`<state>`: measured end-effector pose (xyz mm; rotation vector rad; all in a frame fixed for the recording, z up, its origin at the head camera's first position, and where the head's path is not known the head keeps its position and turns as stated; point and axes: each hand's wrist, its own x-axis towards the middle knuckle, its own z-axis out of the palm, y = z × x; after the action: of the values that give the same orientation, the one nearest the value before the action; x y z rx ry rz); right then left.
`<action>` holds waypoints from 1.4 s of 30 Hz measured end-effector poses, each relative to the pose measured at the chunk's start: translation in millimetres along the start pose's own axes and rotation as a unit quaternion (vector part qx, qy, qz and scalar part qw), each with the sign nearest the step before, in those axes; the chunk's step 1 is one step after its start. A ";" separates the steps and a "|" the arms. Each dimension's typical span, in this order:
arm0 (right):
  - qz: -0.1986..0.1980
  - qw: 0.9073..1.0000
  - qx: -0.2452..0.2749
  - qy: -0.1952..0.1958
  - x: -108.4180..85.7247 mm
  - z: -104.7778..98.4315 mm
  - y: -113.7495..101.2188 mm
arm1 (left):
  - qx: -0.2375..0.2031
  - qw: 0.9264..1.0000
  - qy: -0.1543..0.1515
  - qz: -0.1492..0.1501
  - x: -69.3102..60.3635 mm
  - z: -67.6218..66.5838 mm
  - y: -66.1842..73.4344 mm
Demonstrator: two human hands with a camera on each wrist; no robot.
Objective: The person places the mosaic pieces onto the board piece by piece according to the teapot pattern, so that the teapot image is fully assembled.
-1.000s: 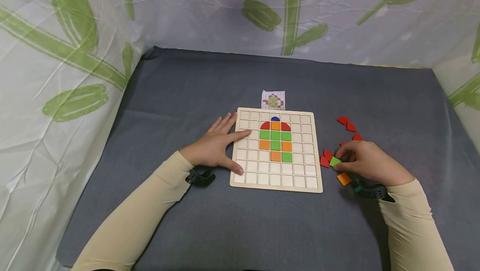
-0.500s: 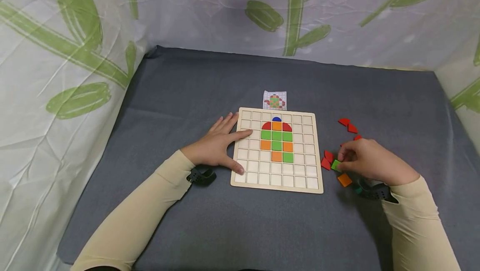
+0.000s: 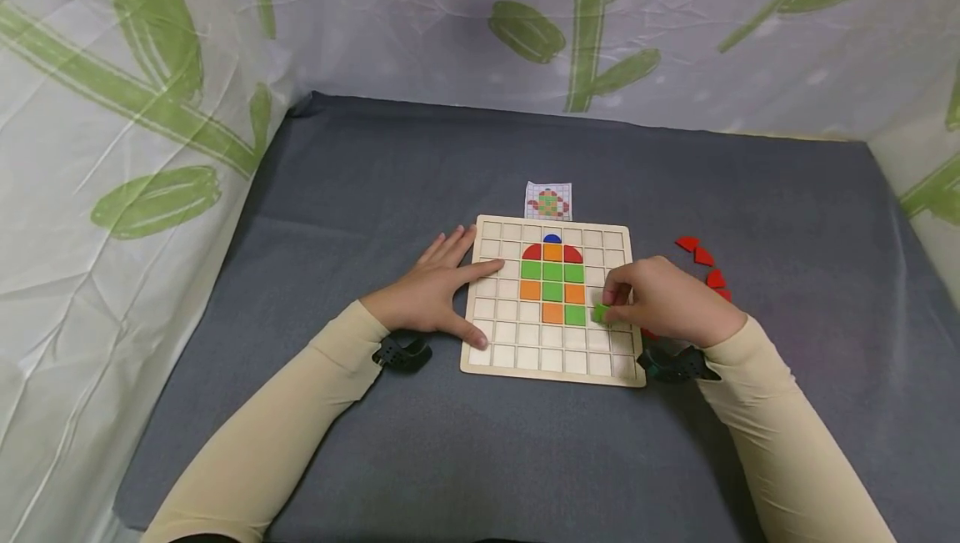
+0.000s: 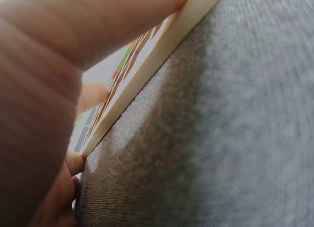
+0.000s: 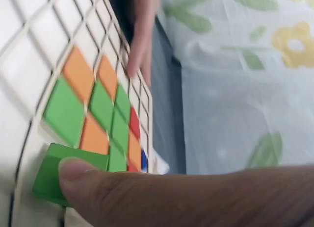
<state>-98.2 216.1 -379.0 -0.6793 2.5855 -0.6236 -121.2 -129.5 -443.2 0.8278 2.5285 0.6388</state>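
Pinching green tile (image 3: 598, 314) over board (image 3: 527, 357), right grip (image 3: 667, 299) — left grip (image 3: 429, 294) spread on its edge — grey cloth (image 3: 420, 163), leafy curtain (image 3: 420, 17) behind.

- A green block (image 5: 51, 170) is gripped by the right hand (image 5: 191, 200) above the board (image 5: 22, 65).
- Orange, green, red and blue tiles (image 5: 101, 105) are set in the board.
- The board's edge is overlapped by the left hand (image 5: 142, 33).

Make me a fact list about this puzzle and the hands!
Board: wooden, with a grid
In it: five green squares, four orange squares, two red pieces, one blue piece
Left hand: on the board's left edge
Right hand: pinching a green block over the board
Picture: small card beyond the board
Loose: red wedges on gray cloth
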 end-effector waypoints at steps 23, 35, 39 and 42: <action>-0.117 0.992 -0.022 0.028 51.2 25.3 -54.0 | 0.008 1.000 0.006 0.013 -1.2 1.8 -5.8; -0.113 0.990 -0.046 0.073 52.9 49.5 -55.0 | 0.008 1.000 0.004 0.011 -1.4 1.0 -3.6; -0.115 0.989 -0.045 0.079 52.9 51.0 -54.0 | 0.005 1.000 0.002 0.009 -2.0 0.5 -2.8; -0.115 0.989 -0.047 0.079 52.2 50.9 -52.7 | 0.005 1.000 0.003 0.010 -2.2 0.4 -2.7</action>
<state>-97.2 130.9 -407.5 -1.0088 2.7188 -0.6527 -120.5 -132.7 -444.5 0.8557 2.5340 0.6377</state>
